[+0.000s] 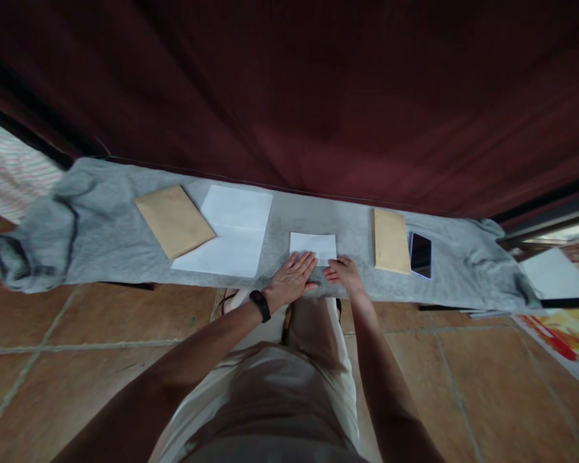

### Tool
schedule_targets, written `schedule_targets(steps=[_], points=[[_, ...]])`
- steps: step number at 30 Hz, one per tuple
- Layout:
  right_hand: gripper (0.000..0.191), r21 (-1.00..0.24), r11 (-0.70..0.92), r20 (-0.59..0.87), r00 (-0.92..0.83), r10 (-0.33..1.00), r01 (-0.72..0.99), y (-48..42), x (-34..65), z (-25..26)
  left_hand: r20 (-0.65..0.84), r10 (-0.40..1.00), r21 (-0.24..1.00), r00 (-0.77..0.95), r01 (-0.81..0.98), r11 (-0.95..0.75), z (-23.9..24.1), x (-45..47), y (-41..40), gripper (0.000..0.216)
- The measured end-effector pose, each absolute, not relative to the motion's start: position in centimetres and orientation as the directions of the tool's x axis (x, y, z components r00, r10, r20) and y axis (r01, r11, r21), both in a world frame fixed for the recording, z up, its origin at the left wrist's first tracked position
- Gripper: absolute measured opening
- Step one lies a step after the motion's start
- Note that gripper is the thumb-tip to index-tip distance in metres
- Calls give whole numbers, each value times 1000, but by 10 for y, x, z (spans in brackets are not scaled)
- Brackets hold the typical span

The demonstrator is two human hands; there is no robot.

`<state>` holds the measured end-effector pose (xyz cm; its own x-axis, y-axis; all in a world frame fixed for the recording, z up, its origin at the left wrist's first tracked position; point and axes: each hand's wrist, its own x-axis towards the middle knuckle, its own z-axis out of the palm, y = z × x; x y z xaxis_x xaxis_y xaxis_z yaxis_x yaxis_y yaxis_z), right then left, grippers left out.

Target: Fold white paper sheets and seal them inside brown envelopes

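A small white folded sheet of paper [313,243] lies flat on the grey cloth. My left hand [293,278], with a black band on its wrist, rests flat over the paper's near left part, its fingers stretched out. At the near right corner of the paper is my right hand [343,272], palm turned inward. Its fingers are apart and slightly bent, touching or nearly touching the paper's edge. Left of my hands lies a larger white sheet [236,235] with a crease across it. One brown envelope [174,222] overlaps that sheet's left side.
A stack of brown envelopes [390,241] and a phone [421,255] lie on the right of the cloth-covered narrow table [101,251]. A dark red curtain [289,96] hangs along its far edge. Colourful printed packaging [567,337] is at the lower right, over the tiled floor [125,321].
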<state>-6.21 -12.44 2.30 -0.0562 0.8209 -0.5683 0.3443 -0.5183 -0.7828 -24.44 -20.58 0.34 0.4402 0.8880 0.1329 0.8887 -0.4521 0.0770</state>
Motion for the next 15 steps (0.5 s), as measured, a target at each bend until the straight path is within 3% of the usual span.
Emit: schedule_targets(steps=[4,9,12,15], points=[[9,-756,-478,-534,2,846,446,-127,-67,27,135,894,88,426,894,-439,2,-243,-206,68],[33,-710,-352,-342,139,929,610,-140,-67,31,122,907,80,403,907,-414,2,-239,-208,68],[37,-638,-134,-53,131,990,758,-147,-67,26,114,912,74,393,913,-402,3,-237,-209,68],[40,-623,221,195,-124,973,751,-149,-70,14,107,915,66,389,915,-397,6,-235,-210,68]])
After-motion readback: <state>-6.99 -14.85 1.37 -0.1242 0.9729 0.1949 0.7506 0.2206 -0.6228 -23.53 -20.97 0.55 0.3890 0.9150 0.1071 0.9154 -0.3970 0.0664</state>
